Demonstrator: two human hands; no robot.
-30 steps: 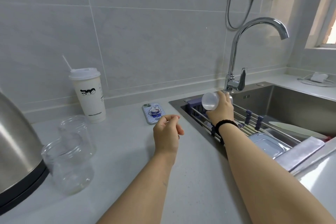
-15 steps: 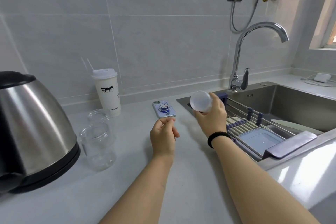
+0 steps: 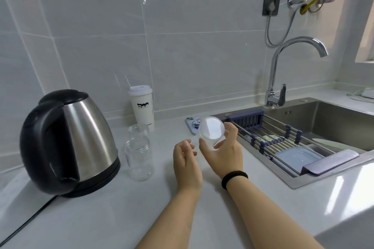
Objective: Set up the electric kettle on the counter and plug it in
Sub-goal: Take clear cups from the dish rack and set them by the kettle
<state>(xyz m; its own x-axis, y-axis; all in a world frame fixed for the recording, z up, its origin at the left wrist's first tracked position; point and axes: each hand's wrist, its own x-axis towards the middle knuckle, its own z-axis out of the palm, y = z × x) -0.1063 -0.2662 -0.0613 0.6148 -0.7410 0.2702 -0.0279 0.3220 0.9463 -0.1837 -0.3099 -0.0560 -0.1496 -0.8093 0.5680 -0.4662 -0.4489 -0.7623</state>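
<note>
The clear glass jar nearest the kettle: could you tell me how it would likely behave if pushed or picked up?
The clear glass jar looks empty and see-through, so it is probably light yet breakable. It stands upright, taller than wide, so a push near its rim might tip it, and, being round, it would then likely roll. Its smooth wall may be slippery. A second jar stands close behind, so a shove could knock them together.

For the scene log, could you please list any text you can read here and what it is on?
Paper cup: cartoon print with a small line beneath, too blurred to read.
Phone: cartoon picture, no readable words.
Sink: small mark on its wall, unreadable.
Kettle: no text visible.
</note>
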